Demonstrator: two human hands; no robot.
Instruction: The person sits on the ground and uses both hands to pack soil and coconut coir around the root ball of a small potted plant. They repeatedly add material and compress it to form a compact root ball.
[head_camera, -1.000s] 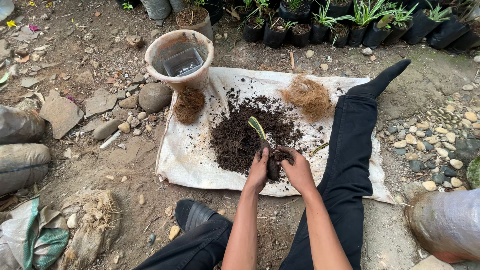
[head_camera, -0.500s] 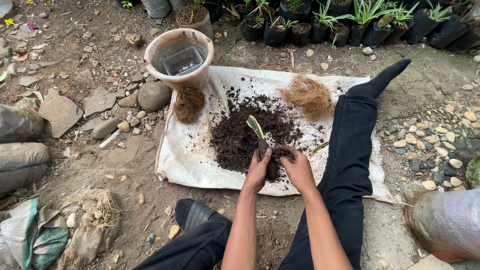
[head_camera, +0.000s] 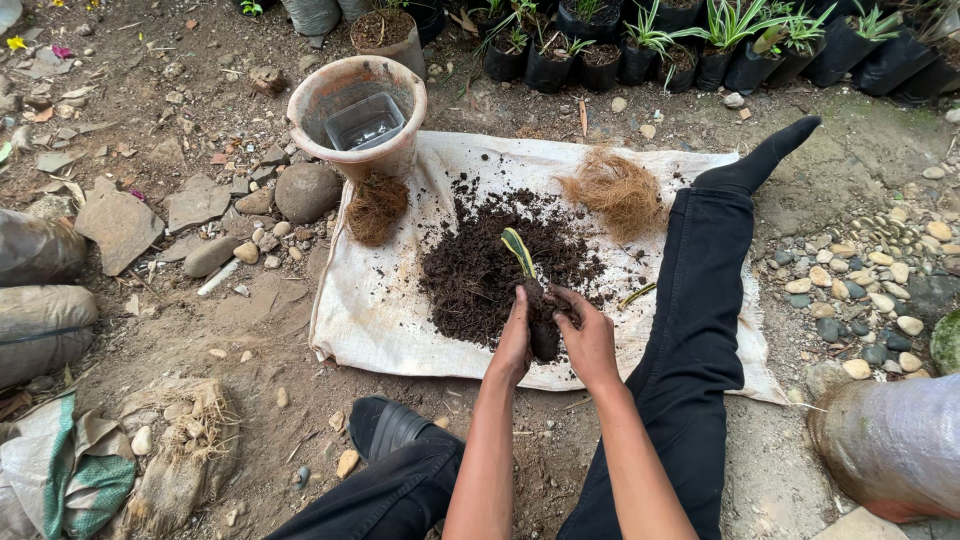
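Sitting on bare ground with legs spread around a white sack sheet (head_camera: 370, 300), a person cups a small dark potting bag (head_camera: 545, 335) between both hands. The left hand (head_camera: 514, 345) and right hand (head_camera: 590, 345) press together around it, just above a heap of dark soil (head_camera: 470, 275). A green seedling (head_camera: 520, 252) stands upright in the bag, which looks already filled. Two clumps of coconut fibre (head_camera: 618, 190) lie unused nearby, and a terracotta pot (head_camera: 345, 95) stands at the sheet's far corner.
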